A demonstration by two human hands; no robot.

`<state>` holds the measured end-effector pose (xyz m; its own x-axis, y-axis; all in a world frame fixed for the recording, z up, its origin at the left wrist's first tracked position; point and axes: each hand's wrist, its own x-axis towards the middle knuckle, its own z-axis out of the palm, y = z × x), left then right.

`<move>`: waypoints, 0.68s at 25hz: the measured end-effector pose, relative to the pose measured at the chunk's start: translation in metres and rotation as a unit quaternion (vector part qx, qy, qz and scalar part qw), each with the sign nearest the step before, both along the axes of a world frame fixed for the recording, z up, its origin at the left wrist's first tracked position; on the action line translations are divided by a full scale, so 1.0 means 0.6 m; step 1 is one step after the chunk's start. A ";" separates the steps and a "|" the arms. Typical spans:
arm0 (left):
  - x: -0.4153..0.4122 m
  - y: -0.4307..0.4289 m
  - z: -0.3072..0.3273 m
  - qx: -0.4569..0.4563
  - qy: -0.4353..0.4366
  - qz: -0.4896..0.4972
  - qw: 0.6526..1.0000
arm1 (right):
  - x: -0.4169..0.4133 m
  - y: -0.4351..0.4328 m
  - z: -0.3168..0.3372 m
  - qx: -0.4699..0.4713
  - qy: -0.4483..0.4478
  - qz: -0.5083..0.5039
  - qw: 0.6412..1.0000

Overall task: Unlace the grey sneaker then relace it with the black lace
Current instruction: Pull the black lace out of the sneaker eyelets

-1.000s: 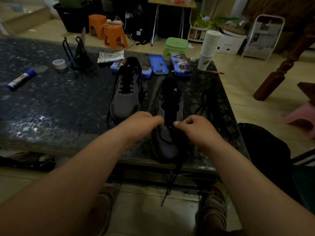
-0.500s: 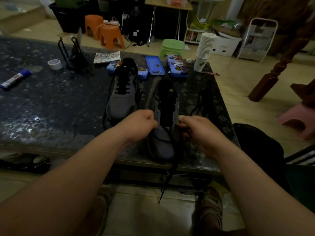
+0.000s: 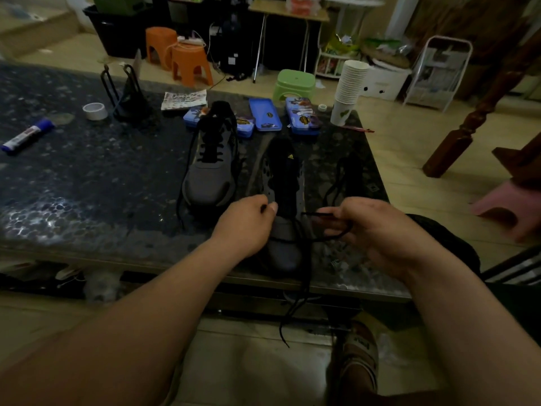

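A grey sneaker [image 3: 285, 250] with a black tongue lies toe toward me at the near edge of the dark table [image 3: 87, 177]. A black lace [image 3: 301, 259] crosses its toe end and hangs down past the table edge. My left hand [image 3: 244, 225] pinches the lace at the sneaker's left side. My right hand [image 3: 377, 230] is closed on a stretch of the lace drawn out to the right. A second grey sneaker [image 3: 209, 174], fully laced in black, stands to the left. Another black lace [image 3: 342, 180] lies loose on the table at the right.
Blue tins [image 3: 265, 114] and a stack of paper cups [image 3: 349, 89] stand behind the shoes. A tape roll [image 3: 95, 111], a glue stick [image 3: 26, 136] and a black wire stand [image 3: 128, 95] sit at the left. Orange stools [image 3: 187, 61] and a green stool [image 3: 294, 85] are on the floor beyond.
My right hand has moved out to the right, drawing a length of black lace away from the sneaker. My left hand stays at the sneaker's left side.
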<state>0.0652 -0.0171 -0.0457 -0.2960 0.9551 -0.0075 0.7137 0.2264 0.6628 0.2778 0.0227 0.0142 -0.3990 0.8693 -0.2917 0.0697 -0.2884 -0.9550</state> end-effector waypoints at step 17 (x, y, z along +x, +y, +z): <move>-0.067 -0.037 0.030 -0.068 0.004 -0.072 0.995 | -0.059 -0.007 -0.074 0.238 -0.338 0.165 0.895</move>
<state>0.0251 -0.0395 -0.0276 -0.1576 0.9778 -0.1378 0.7500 0.2094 0.6274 0.2422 0.0186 -0.0300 -0.5283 0.8272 -0.1915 0.6852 0.2822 -0.6714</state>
